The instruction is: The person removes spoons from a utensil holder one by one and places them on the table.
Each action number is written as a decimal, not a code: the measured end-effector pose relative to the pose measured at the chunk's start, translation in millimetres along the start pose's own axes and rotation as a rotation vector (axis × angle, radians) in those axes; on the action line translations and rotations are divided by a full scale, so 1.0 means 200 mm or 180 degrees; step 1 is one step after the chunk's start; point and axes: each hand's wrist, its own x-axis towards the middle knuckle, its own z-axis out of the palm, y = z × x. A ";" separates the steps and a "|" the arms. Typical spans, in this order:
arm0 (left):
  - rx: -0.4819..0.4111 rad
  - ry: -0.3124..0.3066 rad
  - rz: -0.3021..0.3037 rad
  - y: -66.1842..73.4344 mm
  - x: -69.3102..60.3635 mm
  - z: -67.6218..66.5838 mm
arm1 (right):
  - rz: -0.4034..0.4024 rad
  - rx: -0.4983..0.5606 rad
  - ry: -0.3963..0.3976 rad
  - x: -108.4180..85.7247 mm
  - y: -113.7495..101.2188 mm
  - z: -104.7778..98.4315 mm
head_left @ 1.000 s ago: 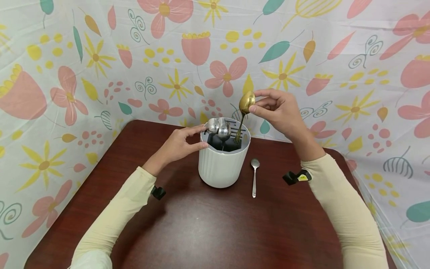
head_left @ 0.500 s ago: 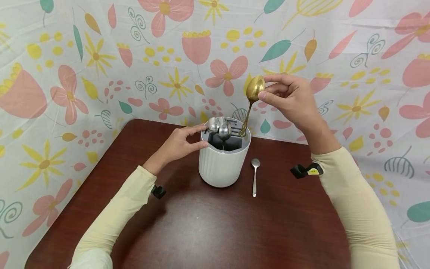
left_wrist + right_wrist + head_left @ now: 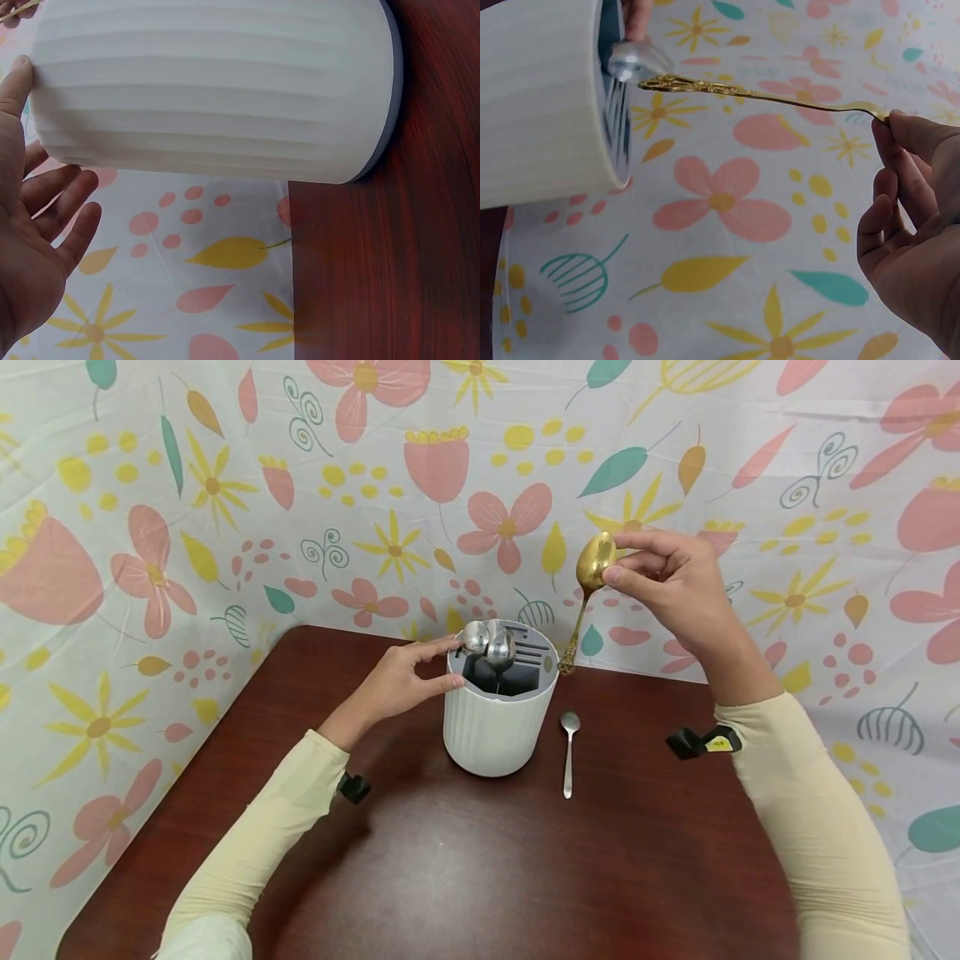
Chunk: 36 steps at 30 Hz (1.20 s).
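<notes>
Right hand (image 3: 671,583) pinches gold spoon (image 3: 595,567) bowl-up, long axis slanting down toward white holder's (image 3: 493,735) near side (left hand (image 3: 397,685) loosely spread, touching opposite rim).

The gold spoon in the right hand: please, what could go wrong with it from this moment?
It may slip, because the right hand pinches the gold spoon only by its bowl. The handle hangs down close to the rim of the white holder, so a small move could knock them together. If dropped, it might hit the silver spoon lying on the table beside the holder.
</notes>
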 end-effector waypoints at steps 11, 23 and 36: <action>-0.0013 0.0003 0.0002 0.00 0.00 0.00 | 0.0387 0.0009 0.0035 -0.09 0.14 -0.14; -0.0015 0.0004 0.0011 0.00 0.00 0.00 | 0.0839 -0.0726 0.0120 -0.20 0.29 -0.26; -0.0038 0.0012 0.0027 0.01 0.00 0.00 | 0.1166 -0.0699 0.0115 -0.34 0.46 -0.31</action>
